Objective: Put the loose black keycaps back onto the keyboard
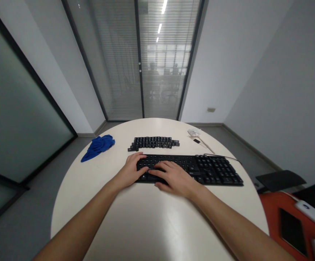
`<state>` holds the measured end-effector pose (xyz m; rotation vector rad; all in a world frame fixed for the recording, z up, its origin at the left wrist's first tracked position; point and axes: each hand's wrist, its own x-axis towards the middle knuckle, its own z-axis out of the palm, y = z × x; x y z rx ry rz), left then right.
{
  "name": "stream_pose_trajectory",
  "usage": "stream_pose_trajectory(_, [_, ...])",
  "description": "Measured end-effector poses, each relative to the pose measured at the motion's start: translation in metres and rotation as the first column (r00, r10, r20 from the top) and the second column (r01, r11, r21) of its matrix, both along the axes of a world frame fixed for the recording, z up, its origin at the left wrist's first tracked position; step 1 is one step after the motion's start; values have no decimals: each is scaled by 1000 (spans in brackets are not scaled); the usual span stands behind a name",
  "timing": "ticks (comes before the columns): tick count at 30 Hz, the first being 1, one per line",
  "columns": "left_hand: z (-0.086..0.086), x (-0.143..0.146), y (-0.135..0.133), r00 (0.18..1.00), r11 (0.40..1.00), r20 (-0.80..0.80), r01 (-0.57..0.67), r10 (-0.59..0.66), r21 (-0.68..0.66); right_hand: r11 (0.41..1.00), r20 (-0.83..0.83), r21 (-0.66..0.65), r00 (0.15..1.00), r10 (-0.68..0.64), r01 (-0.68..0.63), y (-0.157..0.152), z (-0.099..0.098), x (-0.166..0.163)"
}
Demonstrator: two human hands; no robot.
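Tabletop point(146, 224) open between forearms point(92, 214), keyboard point(201, 170) end near right edge.

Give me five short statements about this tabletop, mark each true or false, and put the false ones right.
1. The left hand and right hand are both at the black keyboard. True.
2. The blue cloth lies to the right of the keyboard. False: it lies to the left, near the table's edge.
3. A group of loose keycaps lies beyond the keyboard. True.
4. The number pad is at the keyboard's left end. False: it is at the right end.
5. The table has a straight far edge. False: that edge is curved.
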<state>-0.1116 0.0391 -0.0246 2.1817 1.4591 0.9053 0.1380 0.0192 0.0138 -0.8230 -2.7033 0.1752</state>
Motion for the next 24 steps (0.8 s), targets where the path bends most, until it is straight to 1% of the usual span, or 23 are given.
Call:
stream_pose_trajectory(3, [0,2,-1,1000,1000,-8,-7,6,-26,1000,10,6,1000,-5,5,-1,1,-1])
stream_pose_trajectory(9, [-2,3,0,999,1000,-33,-21,20,-12,1000,6,13,1000,-2,2,-2,-1,-2])
stream_pose_trajectory(14, [-2,1,-1,998,994,-51,20,-25,-106,1000,-12,-2,1000,-1,1,-1,-1,-2])
stream_pose_trajectory(16, [-1,2,-2,998,992,-47,31,-37,-122,1000,-8,-8,1000,-5,5,-1,0,-2])
stream_pose_trajectory(24, [-4,4,0,999,995,-37,18,-21,-96,999,-23,-42,1000,-8,7,-2,3,-3])
